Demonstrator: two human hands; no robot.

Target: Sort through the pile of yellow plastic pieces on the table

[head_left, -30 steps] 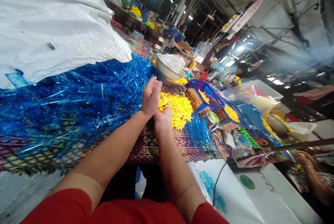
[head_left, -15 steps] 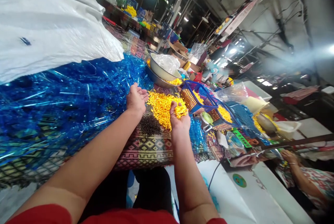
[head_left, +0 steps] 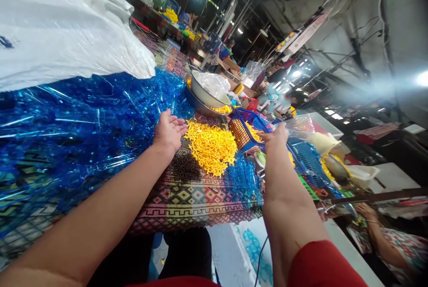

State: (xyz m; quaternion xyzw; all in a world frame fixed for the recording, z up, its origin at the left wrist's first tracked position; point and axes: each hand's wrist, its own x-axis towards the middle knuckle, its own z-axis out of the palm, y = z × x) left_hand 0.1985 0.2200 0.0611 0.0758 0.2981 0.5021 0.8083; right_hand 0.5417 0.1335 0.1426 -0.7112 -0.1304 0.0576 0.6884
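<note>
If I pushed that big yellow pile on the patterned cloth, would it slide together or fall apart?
The yellow pile would probably spread apart instead of sliding as one, since it's many small, loose pieces. Each piece is likely light, being so small. They probably wouldn't roll far, because they look knobbly rather than round.

Right hand (head_left: 276,136): moved right, from the yellow pile to the blue basket (head_left: 239,131), its fingers now spread at the basket's right side.
Yellow handful: gripped in the right hand half a second ago, no longer seen there.
Left hand (head_left: 170,131): parted from the right hand, now palm open just left of the pile.
Yellow pile (head_left: 212,148): right part uncovered.
Black heap (head_left: 185,167): hidden a second ago, now in view.
</note>
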